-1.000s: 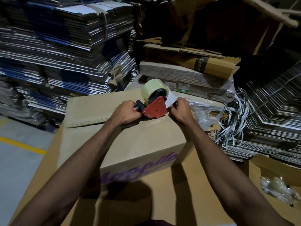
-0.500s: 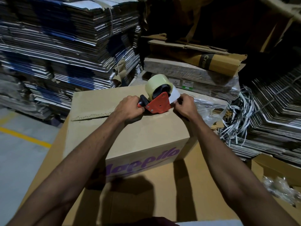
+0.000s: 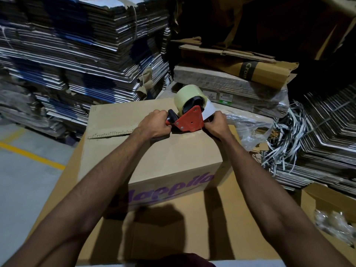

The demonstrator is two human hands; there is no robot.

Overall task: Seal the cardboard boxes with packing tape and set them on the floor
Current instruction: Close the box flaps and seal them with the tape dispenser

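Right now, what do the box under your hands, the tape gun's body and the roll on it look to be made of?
Box: matte brown corrugated cardboard; fluting shows along the seam's torn edge. Tape gun: red plate, painted metal or plastic, with rivets; I cannot tell which. Roll: pale, glossy translucent plastic tape.

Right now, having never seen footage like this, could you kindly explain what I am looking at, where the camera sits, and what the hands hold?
No machine here: a person wears one camera on the head, looking down over both forearms. The left hand grips the handle of a red tape dispenser carrying a pale tape roll. The right hand pinches the loose tape end at the dispenser's front. Both work on top of a brown cardboard box with purple lettering, which stands on a larger cardboard surface. Stacks of flattened cartons surround it.
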